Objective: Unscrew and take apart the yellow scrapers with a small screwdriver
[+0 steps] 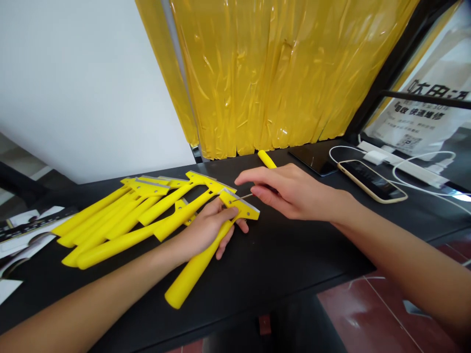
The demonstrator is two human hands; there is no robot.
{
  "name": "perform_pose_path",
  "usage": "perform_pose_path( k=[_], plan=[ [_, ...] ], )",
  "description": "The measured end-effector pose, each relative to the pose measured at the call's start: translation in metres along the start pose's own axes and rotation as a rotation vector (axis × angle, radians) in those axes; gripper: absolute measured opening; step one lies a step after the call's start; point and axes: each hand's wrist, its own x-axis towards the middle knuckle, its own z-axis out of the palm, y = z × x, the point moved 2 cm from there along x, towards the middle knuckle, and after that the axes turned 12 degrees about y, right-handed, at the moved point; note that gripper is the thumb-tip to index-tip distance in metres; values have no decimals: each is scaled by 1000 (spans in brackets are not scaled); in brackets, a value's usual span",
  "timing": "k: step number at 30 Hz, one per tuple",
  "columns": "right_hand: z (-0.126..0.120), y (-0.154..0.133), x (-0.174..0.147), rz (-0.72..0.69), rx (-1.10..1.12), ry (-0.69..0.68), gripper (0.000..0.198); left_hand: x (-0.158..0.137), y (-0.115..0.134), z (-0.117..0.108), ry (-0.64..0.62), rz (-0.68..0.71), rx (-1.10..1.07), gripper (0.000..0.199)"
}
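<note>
The scraper [200, 267] is above the near part of the tabletop [294, 274], in the grip of the left hand [206, 228]. Its long axis runs from 7 o'clock to 1 o'clock: the thick handle end points to 7, the flat head to 1. The head lies crosswise, from about 10 to 4 o'clock, with the pale blade edge on its far side.

The right hand [290, 191] is closed, thumb and index finger pinching a thin rod [245, 197]. The rod points to about 9 o'clock, and its tip is at the head; whether it sits in a screw is too small to tell. The rod's other end is hidden by the right hand. A yellow piece [265, 159] shows behind this hand; I cannot tell what it belongs to.

Toward 9 and 10 o'clock from the left hand, other scrapers [128, 220] lie overlapping, handles mostly toward 8, some heads partly covered. The left fingers are partly hidden under the scraper. Both forearms are cut off by the picture's edges.
</note>
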Motion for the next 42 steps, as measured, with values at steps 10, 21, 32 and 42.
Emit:
perform_pose_path(
  k=[10,21,32,42],
  plan=[
    [-4,-1,-2,-71,-22,-85,45,8,-4,-10,-109,-90,-82,35],
    [3,-1,-4,181,68,225,37,-1,-12,3,-25,84,-2,23],
    [-1,-1,-2,-8,-88,32,44,0,5,1,-19,-26,-69,14],
    [1,0,-5,148,-154,209,39,2,-12,1,-64,68,6,22]
  ],
)
